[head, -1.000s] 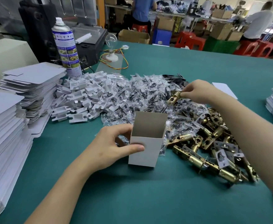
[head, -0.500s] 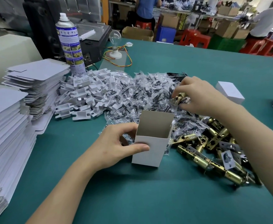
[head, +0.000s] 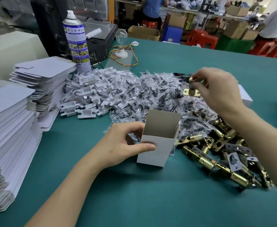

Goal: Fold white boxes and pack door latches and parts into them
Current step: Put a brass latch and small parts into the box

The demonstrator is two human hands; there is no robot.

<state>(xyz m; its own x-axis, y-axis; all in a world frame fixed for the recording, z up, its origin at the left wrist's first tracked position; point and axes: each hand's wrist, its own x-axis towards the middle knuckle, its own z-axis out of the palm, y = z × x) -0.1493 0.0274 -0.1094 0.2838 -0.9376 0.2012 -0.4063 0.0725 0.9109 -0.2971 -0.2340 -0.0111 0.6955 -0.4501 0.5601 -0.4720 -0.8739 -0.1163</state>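
A folded white box (head: pixel 157 145) stands upright on the green table (head: pixel 150 202), its top open. My left hand (head: pixel 126 145) grips it at the upper left corner, thumb across the front face. Behind and to the right, my right hand (head: pixel 216 90) holds a brass door latch (head: pixel 191 89) in the air above a heap of clear screw bags (head: pixel 150 95). A pile of brass latches (head: pixel 219 153) lies right of the box. White plastic inserts (head: pixel 91 94) are heaped at the centre left.
Stacks of flat white box blanks (head: pixel 11 128) line the left edge. A spray can (head: pixel 77 41), a dark machine (head: pixel 98 36) and a bulb with wires (head: pixel 121 45) stand at the back. A closed white box (head: pixel 245 95) lies behind my right hand. People work at far tables.
My right hand has lifted the brass latch up off the pile of bags and turned it more upright. My left hand keeps its grip on the box, which has not moved.
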